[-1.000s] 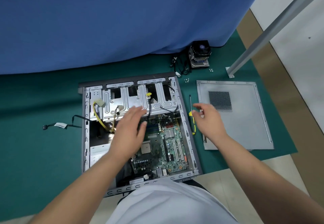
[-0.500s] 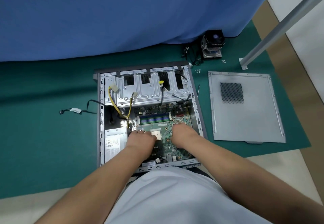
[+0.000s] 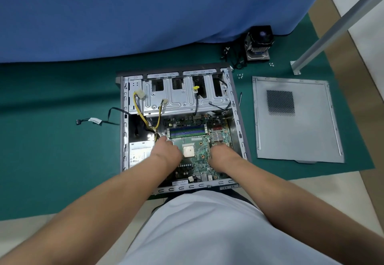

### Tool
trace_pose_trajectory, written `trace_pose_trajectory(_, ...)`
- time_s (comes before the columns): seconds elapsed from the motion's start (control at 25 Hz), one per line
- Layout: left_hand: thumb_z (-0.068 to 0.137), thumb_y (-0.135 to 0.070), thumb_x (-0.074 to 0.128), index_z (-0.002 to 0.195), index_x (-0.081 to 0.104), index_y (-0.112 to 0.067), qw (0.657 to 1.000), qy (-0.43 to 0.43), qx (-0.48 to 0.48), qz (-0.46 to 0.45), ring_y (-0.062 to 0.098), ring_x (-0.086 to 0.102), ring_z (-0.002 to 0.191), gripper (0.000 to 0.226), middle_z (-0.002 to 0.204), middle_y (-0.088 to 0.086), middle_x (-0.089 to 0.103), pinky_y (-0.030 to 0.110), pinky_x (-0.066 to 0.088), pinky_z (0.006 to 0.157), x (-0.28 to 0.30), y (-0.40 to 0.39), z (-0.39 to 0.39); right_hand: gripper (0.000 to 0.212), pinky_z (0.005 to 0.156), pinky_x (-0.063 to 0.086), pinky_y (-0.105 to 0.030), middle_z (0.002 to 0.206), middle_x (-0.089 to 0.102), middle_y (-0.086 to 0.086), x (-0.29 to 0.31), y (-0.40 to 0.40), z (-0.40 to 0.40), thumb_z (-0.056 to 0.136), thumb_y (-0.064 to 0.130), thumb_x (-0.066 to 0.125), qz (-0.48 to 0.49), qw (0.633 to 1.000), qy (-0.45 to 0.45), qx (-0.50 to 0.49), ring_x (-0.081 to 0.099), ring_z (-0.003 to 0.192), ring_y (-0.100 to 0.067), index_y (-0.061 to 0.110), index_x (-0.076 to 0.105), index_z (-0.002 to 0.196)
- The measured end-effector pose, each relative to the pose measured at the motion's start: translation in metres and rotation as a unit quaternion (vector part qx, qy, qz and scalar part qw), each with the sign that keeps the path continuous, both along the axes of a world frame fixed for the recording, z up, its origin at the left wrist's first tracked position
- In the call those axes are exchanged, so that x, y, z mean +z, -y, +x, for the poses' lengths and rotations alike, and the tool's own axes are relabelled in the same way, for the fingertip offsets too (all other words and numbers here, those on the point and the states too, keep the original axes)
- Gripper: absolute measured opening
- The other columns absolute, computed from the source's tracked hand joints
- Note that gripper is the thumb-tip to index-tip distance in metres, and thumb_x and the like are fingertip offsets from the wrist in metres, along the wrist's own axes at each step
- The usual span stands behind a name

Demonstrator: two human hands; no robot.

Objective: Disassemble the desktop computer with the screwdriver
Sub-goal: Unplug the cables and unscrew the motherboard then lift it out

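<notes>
The open computer case (image 3: pixel 124 123) lies flat on the green mat in front of me. Its green motherboard (image 3: pixel 199 142) shows a bare CPU (image 3: pixel 189 151) and blue memory slots. My left hand (image 3: pixel 166 150) reaches down at the board's left edge, beside the power supply (image 3: pixel 139 152). On the board's right part sits my right hand (image 3: pixel 223 154), near the small heatsink. Both hands' fingers point down out of sight. The screwdriver (image 3: pixel 240 98) lies on the mat just right of the case, only its thin shaft showing.
The removed side panel (image 3: pixel 295 119) lies flat to the right. A CPU cooler (image 3: pixel 258 42) with its cable stands at the back, with small screws (image 3: pixel 240 75) near it. A black cable (image 3: pixel 93 120) trails left of the case. A metal leg (image 3: pixel 332 21) slants at the right.
My right hand left the screwdriver on the mat and both hands dropped onto the motherboard. Over the last half second they have hardly moved.
</notes>
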State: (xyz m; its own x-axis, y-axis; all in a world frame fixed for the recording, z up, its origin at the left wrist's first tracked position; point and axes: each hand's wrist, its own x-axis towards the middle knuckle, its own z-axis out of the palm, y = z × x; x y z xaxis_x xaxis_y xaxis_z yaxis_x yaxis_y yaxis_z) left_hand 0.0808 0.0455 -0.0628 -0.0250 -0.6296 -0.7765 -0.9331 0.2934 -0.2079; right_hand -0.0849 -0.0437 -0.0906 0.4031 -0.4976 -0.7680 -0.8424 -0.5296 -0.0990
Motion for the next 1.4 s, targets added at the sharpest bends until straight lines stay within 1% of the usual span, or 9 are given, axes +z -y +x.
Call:
trace_pose_trajectory(0.16,0.098,-0.009,0.058,0.108,0.065,-0.019,0.996,-0.063,-0.055,-0.020,0.026,0.062,0.110,0.016,0.112,0.004,0.072,0.041,0.038,0.105,0.020,0.002,0.023,0.027,0.090,0.057,-0.036,0.151,0.037,-0.014,-0.005,-0.007,-0.008,0.103,0.018,0.054,-0.002,1.000,0.002,0.004,0.063,0.099,-0.023,0.003,0.062,0.124)
trace_pose_trajectory(0.32,0.099,-0.025,0.060,0.105,0.070,-0.027,0.995,-0.085,-0.047,0.006,0.022,0.056,0.114,0.012,0.104,-0.004,0.069,0.041,0.034,0.107,0.027,-0.003,0.031,0.031,0.091,0.057,-0.035,0.138,0.047,-0.011,-0.005,-0.008,-0.010,0.102,0.020,0.056,-0.010,0.999,0.014,-0.027,0.062,0.098,-0.022,0.004,0.060,0.128)
trace_pose_trajectory(0.52,0.100,-0.024,0.054,0.069,0.046,-0.025,0.994,-0.077,0.022,0.070,0.017,0.051,0.074,0.032,0.073,-0.008,0.051,0.045,0.039,0.106,0.031,0.002,0.022,0.031,0.090,0.058,-0.035,0.126,0.054,-0.012,-0.006,-0.007,-0.007,0.101,0.017,0.058,-0.007,0.998,0.001,-0.060,0.064,0.101,-0.023,0.004,0.057,0.129)
trace_pose_trajectory(0.76,0.105,-0.043,0.045,0.113,0.069,-0.029,0.941,-0.209,0.247,-0.103,0.022,0.065,0.095,0.028,0.106,-0.003,0.070,0.040,0.054,0.088,0.022,0.014,-0.008,0.008,0.081,0.061,-0.038,0.098,0.067,-0.009,-0.008,0.001,0.011,0.095,0.009,0.060,-0.031,0.996,-0.024,-0.083,0.067,0.089,-0.025,0.008,0.064,0.101)
trace_pose_trajectory(0.88,0.103,-0.032,0.050,0.129,0.067,-0.028,0.843,-0.313,0.398,-0.184,0.020,0.067,0.101,0.032,0.127,0.000,0.069,0.032,0.054,0.091,0.007,0.014,-0.037,0.019,0.078,0.056,-0.037,0.105,0.068,-0.011,-0.011,-0.004,0.012,0.092,0.002,0.058,-0.064,0.995,-0.030,-0.068,0.067,0.097,-0.031,0.010,0.065,0.107)
trace_pose_trajectory(0.96,0.102,-0.029,0.055,0.145,0.054,-0.023,0.687,-0.378,0.589,-0.193,0.010,0.065,0.092,0.044,0.143,0.004,0.060,0.022,0.051,0.077,-0.002,0.017,-0.047,0.020,0.072,0.053,-0.037,0.099,0.065,-0.010,-0.015,-0.002,0.012,0.092,0.001,0.058,-0.070,0.995,-0.028,-0.069,0.065,0.093,-0.030,0.011,0.064,0.108)
trace_pose_trajectory(1.04,0.101,-0.027,0.057,0.158,0.034,-0.019,0.576,-0.365,0.709,-0.178,0.021,0.062,0.117,0.063,0.162,0.011,0.035,0.034,0.054,0.094,-0.011,0.015,-0.052,0.010,0.065,0.048,-0.033,0.088,0.059,-0.007,-0.018,0.001,0.011,0.094,0.009,0.062,-0.071,0.994,-0.023,-0.082,0.061,0.082,-0.028,0.014,0.063,0.102)
trace_pose_trajectory(1.2,0.101,-0.024,0.057,0.165,0.003,-0.021,0.571,-0.299,0.751,-0.143,0.034,0.004,0.158,0.084,0.171,0.003,-0.016,0.046,0.021,0.126,-0.020,0.010,-0.050,0.008,0.066,0.044,-0.031,0.083,0.058,-0.005,-0.024,0.002,0.010,0.095,0.018,0.070,-0.078,0.993,-0.018,-0.091,0.059,0.077,-0.026,0.015,0.065,0.101)
trace_pose_trajectory(1.4,0.100,-0.024,0.054,0.157,0.031,-0.009,0.580,-0.262,0.769,-0.054,0.037,0.039,0.143,0.063,0.171,0.013,-0.001,0.038,0.042,0.103,-0.022,0.012,-0.042,0.008,0.054,0.043,-0.029,0.077,0.055,-0.003,-0.027,0.002,0.008,0.093,0.012,0.068,-0.088,0.991,-0.009,-0.103,0.062,0.074,-0.025,0.016,0.061,0.093)
